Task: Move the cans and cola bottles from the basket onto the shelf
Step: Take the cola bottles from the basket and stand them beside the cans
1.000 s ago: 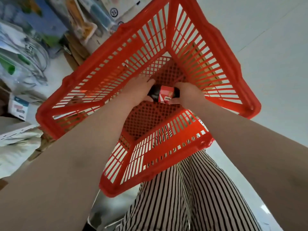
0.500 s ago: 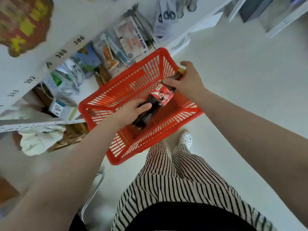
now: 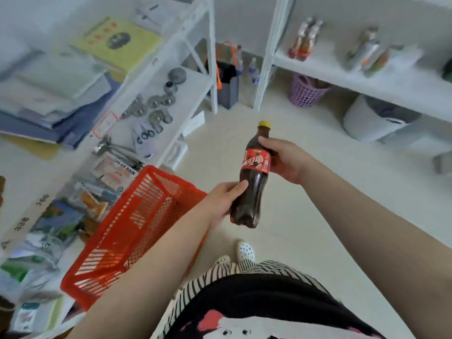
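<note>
Both hands are seen on one dark plastic cola bottle [image 3: 252, 179] with a yellow cap and a red label: the right hand [image 3: 285, 159] is curled round the label band, and the left hand [image 3: 223, 200] is wrapped round the lower body with the thumb laid across the front. The bottle is held nearly upright in the air above the pale floor [image 3: 305, 211], to the right of one red plastic lattice basket [image 3: 137, 231], whose inside is largely hidden by the left arm. White characters are printed on the label but cannot be read with certainty. On the white metal shelf [image 3: 367, 72] at the upper right, several blurred bottles are stood; their number cannot be told. On the left rack, "SOLAR RAIN" is read on one packet [image 3: 117, 171].
</note>
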Motion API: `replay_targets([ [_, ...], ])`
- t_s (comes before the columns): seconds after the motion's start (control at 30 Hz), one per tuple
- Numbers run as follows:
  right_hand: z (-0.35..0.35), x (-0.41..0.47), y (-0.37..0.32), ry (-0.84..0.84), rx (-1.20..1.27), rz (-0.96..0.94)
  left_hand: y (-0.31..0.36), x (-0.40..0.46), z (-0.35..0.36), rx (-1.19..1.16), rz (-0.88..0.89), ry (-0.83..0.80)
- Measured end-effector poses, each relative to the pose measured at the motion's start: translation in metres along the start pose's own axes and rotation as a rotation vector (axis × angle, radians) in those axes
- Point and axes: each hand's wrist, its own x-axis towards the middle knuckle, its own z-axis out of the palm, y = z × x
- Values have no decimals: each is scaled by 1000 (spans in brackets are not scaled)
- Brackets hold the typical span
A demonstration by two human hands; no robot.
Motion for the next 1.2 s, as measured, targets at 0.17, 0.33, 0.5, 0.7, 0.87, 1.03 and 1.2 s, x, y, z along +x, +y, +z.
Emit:
replay_targets([
  [0.17,-65,-39,2,154,128,-110,19,24,60,177,-8,-171],
  [0.33,-133,-67,0,273,226,-165,22,56,127,270,-55,-257],
  [0.5,-224,-93,-5,368,275,-188,22,96,215,310,-81,-317],
  [0.7,-360,-138,-14,464,337,-191,15,137,355,313,-110,-371],
  [0.87,-455,-174,-25,525,369,-205,16,161,454,349,-124,-434],
  [1.03,-516,-183,-42,553,408,-243,33,194,513,401,-121,-478],
  [1.2,-575,-172,-73,573,424,-260,57,239,564,423,-109,-511],
])
